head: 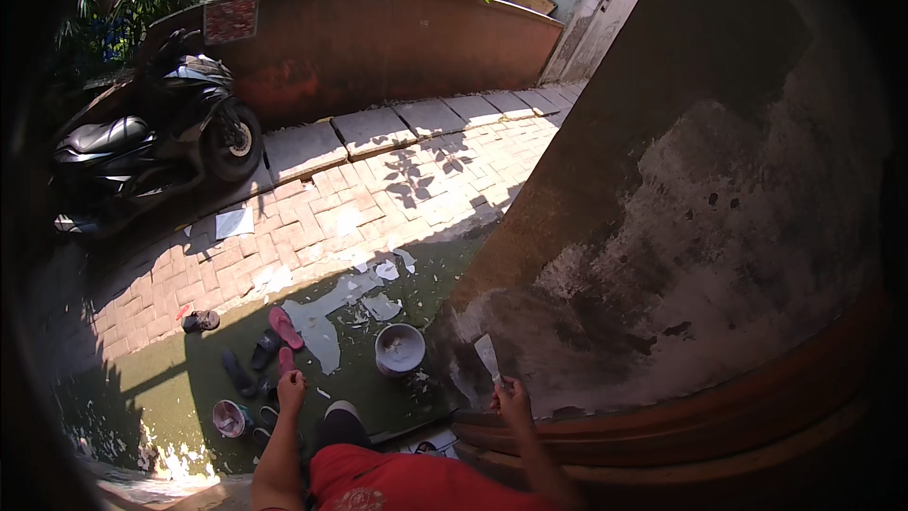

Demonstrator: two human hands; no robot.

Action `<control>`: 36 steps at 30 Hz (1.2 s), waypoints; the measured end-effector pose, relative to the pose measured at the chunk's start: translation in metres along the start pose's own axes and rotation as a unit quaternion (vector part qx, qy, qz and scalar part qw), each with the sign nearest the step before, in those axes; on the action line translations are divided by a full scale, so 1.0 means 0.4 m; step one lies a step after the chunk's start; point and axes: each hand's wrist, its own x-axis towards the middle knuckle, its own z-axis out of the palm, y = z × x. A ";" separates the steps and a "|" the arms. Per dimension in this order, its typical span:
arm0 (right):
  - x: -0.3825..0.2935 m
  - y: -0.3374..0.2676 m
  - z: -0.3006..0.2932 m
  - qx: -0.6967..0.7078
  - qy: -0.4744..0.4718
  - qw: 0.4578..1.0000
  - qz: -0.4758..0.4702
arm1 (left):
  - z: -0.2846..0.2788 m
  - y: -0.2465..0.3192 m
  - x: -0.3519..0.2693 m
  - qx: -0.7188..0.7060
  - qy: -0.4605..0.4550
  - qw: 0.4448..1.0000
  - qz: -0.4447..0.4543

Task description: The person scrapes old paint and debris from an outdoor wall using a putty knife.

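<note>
My right hand grips the handle of a putty knife, its broad blade pointing up and lying close to the stained, patchy wall; whether it touches is unclear. Out in front of my body, my left hand is curled with no object visible in it, above a pink flip-flop. Between the hands, a round bucket with pale residue inside stands on the green floor. A smaller tub with whitish contents is left of my left forearm.
Dark sandals and another pink flip-flop lie on the floor. Pale flakes are scattered near the bucket. A motorcycle stands at the left by a low reddish wall, beyond the paved lane. A wooden ledge runs along the lower right.
</note>
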 end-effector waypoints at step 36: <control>-0.057 -0.687 -0.193 0.050 0.168 0.966 -0.192 | 0.487 1.874 0.051 -0.294 -0.354 0.782 0.420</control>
